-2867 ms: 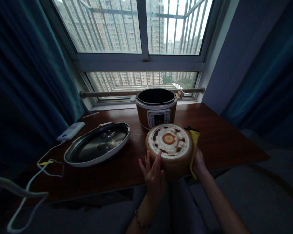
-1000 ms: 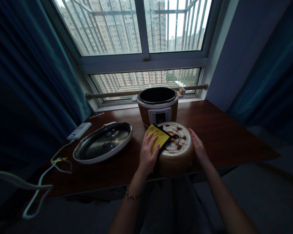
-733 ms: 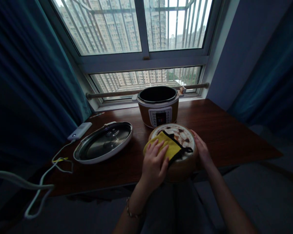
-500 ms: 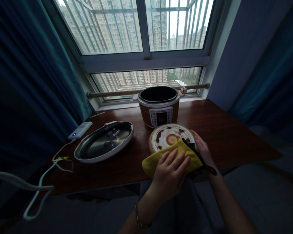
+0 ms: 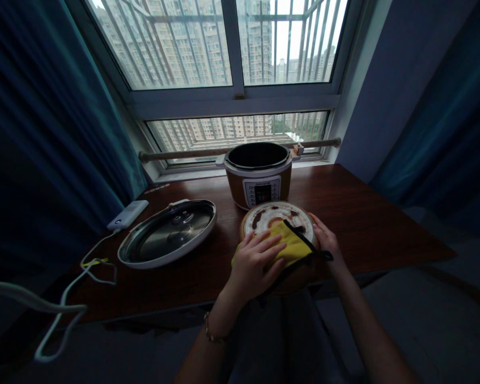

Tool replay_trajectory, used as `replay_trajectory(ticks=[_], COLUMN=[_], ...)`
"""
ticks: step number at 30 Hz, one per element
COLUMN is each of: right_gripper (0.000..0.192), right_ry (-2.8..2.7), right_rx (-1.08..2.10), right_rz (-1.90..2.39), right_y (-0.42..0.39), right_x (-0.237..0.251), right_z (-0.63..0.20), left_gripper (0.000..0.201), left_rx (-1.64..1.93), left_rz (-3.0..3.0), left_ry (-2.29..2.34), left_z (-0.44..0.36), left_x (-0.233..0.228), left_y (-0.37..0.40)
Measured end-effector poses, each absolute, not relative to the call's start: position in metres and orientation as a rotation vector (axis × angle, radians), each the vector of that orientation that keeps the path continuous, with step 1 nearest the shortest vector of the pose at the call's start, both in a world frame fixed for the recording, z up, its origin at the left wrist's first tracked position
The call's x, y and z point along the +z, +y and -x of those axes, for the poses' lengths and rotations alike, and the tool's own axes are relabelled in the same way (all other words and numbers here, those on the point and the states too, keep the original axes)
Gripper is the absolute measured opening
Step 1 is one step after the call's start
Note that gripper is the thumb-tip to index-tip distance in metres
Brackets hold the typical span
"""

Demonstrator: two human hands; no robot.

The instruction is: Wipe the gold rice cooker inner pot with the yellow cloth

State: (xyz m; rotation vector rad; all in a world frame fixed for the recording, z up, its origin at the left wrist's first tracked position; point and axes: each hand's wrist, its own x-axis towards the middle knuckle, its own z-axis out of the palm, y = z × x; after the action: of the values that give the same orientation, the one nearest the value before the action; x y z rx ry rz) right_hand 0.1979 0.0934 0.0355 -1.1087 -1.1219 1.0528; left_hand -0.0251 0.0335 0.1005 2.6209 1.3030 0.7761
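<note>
Two hands: both at one upturned pot point(image 5: 274, 213), one working from each side.
Left hand point(image 5: 254, 266): holds the yellow cloth point(image 5: 294, 248) against the pot's near side, fingers a little apart, perhaps to spread the pressure.
Right hand point(image 5: 326, 240): fingers laid along the pot's right side, probably as a brace against turning; with the thumb hidden, I cannot tell how firmly it grips.
Pot's place: at the near edge of the table point(image 5: 364, 224), just in front of the cooker point(image 5: 236, 186); its stained base faces up, likely so the cloth can reach it. What it rests on is hidden.
Cooker: upright and uncovered, set behind, presumably to leave the near edge for handling.
Lid point(image 5: 172, 234): lies inside-up on the left, well apart from the hands, seemingly out of their way.
Count: one cloth, one pot, one cooker with two side handles, one lid, one white box point(image 5: 128, 215) with a cable point(image 5: 70, 288), one bracelet point(image 5: 213, 330) on the left wrist.
</note>
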Motion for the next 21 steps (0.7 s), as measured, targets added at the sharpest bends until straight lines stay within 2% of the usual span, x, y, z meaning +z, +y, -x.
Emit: replay_trajectory(ticks=[6,12,19,21], right_gripper=[0.053,0.056,0.057,0.057], right_ry=[-1.142,-1.151,-1.105,-1.077], right_rx=[1.013,1.021,1.008,1.012], right_rz=[1.100,1.109,1.094,1.093], right_y=[0.092,0.092,0.092,0.091], right_x=[0.033,0.036,0.033,0.036], right_z=[-0.198,-0.197,-0.193,-0.190], left_gripper=[0.041,0.051,0.061,0.056], left_rx=[0.618,0.562,0.814,0.878], left_rz=[-2.486,-2.371,-1.452,-1.202], left_ry=[1.485,1.195,0.882,0.832], left_z=[0.046,0.054,0.064,0.065], left_x=[0.109,0.106,0.077,0.070], left_y=[0.074,0.137,0.185,0.186])
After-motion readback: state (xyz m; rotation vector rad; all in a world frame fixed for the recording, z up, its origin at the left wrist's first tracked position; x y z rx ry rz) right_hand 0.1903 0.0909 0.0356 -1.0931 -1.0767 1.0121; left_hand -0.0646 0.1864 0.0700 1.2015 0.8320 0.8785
